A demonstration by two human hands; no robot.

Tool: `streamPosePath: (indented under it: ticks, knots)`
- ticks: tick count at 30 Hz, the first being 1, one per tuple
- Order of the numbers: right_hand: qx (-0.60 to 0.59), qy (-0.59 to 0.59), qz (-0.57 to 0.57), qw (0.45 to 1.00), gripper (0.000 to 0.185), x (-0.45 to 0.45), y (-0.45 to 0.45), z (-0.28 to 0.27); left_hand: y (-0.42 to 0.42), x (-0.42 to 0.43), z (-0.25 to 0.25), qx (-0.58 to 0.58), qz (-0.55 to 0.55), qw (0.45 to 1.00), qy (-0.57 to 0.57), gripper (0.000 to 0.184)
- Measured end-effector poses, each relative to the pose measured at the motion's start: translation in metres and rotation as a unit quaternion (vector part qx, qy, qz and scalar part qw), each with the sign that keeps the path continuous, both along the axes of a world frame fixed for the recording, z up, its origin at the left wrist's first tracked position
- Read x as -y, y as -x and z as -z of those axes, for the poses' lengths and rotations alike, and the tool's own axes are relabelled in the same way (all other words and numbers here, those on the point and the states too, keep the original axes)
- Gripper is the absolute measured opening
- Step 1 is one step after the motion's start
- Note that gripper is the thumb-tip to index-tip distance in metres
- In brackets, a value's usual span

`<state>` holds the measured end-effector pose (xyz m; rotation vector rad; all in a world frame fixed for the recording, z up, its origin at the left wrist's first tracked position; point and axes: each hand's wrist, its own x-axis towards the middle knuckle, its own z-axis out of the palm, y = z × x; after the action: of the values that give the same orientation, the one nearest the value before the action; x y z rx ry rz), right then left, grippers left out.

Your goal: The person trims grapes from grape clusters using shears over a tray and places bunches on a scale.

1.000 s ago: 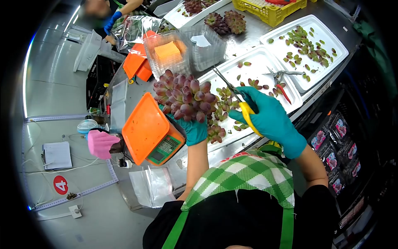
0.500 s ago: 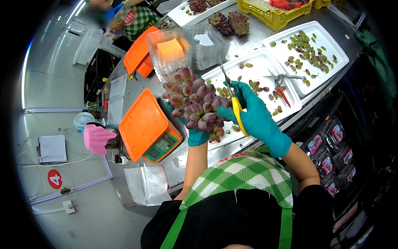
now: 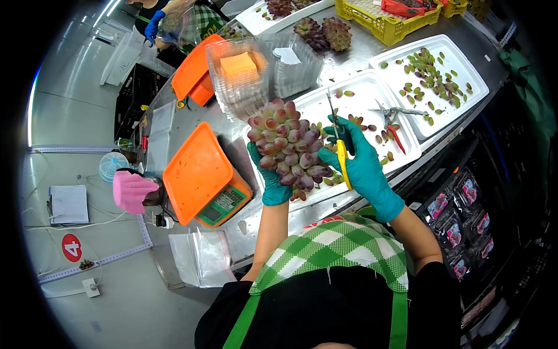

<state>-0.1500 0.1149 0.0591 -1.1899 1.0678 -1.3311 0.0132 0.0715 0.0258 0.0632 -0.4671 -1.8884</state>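
My left hand (image 3: 273, 185), in a teal glove, supports a large bunch of pinkish-green grapes (image 3: 285, 142) from its left and below. My right hand (image 3: 367, 174), gloved the same way, grips scissors with yellow and dark handles (image 3: 342, 160). Their blades point upward, just right of the bunch and apart from it. Beneath and behind the hands lies a white tray (image 3: 375, 87) with loose grapes and small clusters. Pruning shears (image 3: 401, 110) with a red handle rest in that tray.
Another white tray (image 3: 468, 65) holds many loose grapes. Stacked clear plastic boxes (image 3: 241, 87) stand behind the bunch. An orange-topped scale (image 3: 197, 171) is on the left, with plastic bags (image 3: 200, 259) below it. Grape bunches (image 3: 336, 34) and a yellow crate (image 3: 386, 26) are at the back. A co-worker's blue-gloved hand (image 3: 154, 26) shows top left.
The bunch has turned and shifted slightly right, showing more of my left hand. My right hand and the scissors have moved a little, the blades more upright. The co-worker's blue glove has come into clear view.
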Motion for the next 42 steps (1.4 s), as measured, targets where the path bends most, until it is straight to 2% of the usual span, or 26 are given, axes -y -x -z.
streamPosePath:
  ticks: [1, 2, 4, 5, 6, 8, 11, 12, 13, 14, 16, 18, 20, 23, 25, 28, 29, 31, 32, 33, 34, 36, 40, 42]
  knots:
    - [-0.034, 0.036, 0.001, 0.999, 0.062, 0.0, 0.003, -0.007, 0.005, -0.001, -0.005, -0.022, 0.011, 1.0, 0.018, 0.076]
    - [-0.068, 0.07, 0.001, 0.995, 0.063, 0.0, 0.005, -0.01, 0.01, -0.005, -0.013, 0.062, -0.035, 0.997, -0.003, 0.074]
    - [-0.08, 0.064, -0.023, 0.994, 0.067, 0.001, 0.004, -0.011, 0.017, -0.017, -0.024, 0.225, -0.123, 0.966, -0.044, 0.071]
    - [-0.078, 0.048, -0.017, 0.996, 0.067, 0.0, 0.003, -0.012, 0.013, -0.017, -0.014, 0.132, -0.065, 0.988, -0.036, 0.069]
    - [-0.077, 0.032, -0.012, 0.996, 0.067, -0.001, 0.003, -0.011, 0.014, -0.018, -0.012, 0.157, -0.072, 0.984, -0.044, 0.07]
    - [-0.022, 0.035, -0.007, 0.999, 0.065, 0.001, 0.002, 0.0, 0.015, -0.018, -0.009, 0.207, -0.089, 0.973, -0.058, 0.07]
    - [0.047, -0.022, -0.031, 0.998, 0.061, -0.001, 0.006, 0.013, 0.007, -0.013, -0.001, 0.302, -0.134, 0.944, 0.028, 0.072]
    - [0.114, -0.016, -0.034, 0.993, 0.059, -0.001, 0.005, 0.019, 0.008, -0.012, -0.005, 0.326, -0.148, 0.932, 0.063, 0.072]
    - [0.18, -0.011, -0.037, 0.983, 0.058, -0.001, 0.004, 0.024, 0.009, -0.009, -0.01, 0.272, -0.153, 0.949, 0.041, 0.068]
    - [0.246, -0.008, -0.04, 0.968, 0.057, -0.001, 0.004, 0.027, 0.012, -0.008, -0.016, 0.314, -0.161, 0.934, 0.055, 0.067]
    - [0.23, -0.048, -0.031, 0.972, 0.053, 0.001, 0.007, 0.025, 0.019, -0.01, -0.039, 0.394, -0.175, 0.898, 0.084, 0.064]
    - [0.191, -0.111, -0.029, 0.975, 0.052, 0.003, 0.015, 0.021, 0.024, -0.007, -0.045, 0.44, -0.141, 0.886, 0.04, 0.051]
    - [0.271, -0.182, -0.026, 0.945, 0.048, 0.011, 0.019, 0.055, 0.029, -0.005, -0.059, 0.494, -0.084, 0.865, -0.04, 0.045]
    - [0.375, -0.202, -0.047, 0.904, 0.039, 0.013, 0.025, 0.078, 0.024, 0.002, -0.052, 0.499, -0.047, 0.865, -0.022, 0.039]
    - [0.432, -0.205, -0.082, 0.874, 0.036, 0.011, 0.026, 0.057, 0.018, 0.008, -0.051, 0.531, -0.025, 0.847, 0.02, 0.041]
    - [0.462, -0.226, -0.1, 0.852, 0.036, 0.009, 0.031, 0.053, 0.014, 0.011, -0.043, 0.413, 0.01, 0.91, -0.031, 0.044]
    - [0.468, -0.214, -0.096, 0.852, 0.035, 0.011, 0.027, 0.067, 0.014, 0.012, -0.028, 0.391, 0.011, 0.92, -0.04, 0.047]
    - [0.443, -0.205, -0.104, 0.866, 0.035, 0.017, 0.023, 0.083, 0.018, -0.001, -0.013, 0.31, 0.014, 0.938, -0.156, 0.048]
    - [0.432, -0.199, -0.109, 0.873, 0.035, 0.02, 0.022, 0.086, 0.021, -0.002, -0.003, 0.278, 0.017, 0.945, -0.173, 0.048]
    - [0.391, -0.176, -0.071, 0.9, 0.037, 0.02, 0.017, 0.085, 0.023, -0.004, 0.005, 0.243, 0.026, 0.953, -0.178, 0.049]
    - [0.36, -0.181, -0.085, 0.911, 0.04, 0.021, 0.019, 0.072, 0.025, -0.005, 0.012, 0.219, 0.033, 0.96, -0.173, 0.049]
    - [0.178, -0.235, -0.069, 0.953, 0.044, 0.023, 0.022, 0.033, 0.026, -0.008, 0.022, 0.187, 0.046, 0.968, -0.162, 0.05]
    - [-0.017, -0.191, -0.076, 0.979, 0.053, 0.031, 0.02, 0.018, 0.026, -0.016, 0.029, 0.161, 0.054, 0.974, -0.147, 0.051]
    - [-0.036, -0.133, -0.027, 0.99, 0.052, 0.03, 0.021, 0.014, 0.026, -0.016, 0.029, 0.16, 0.054, 0.976, -0.137, 0.052]
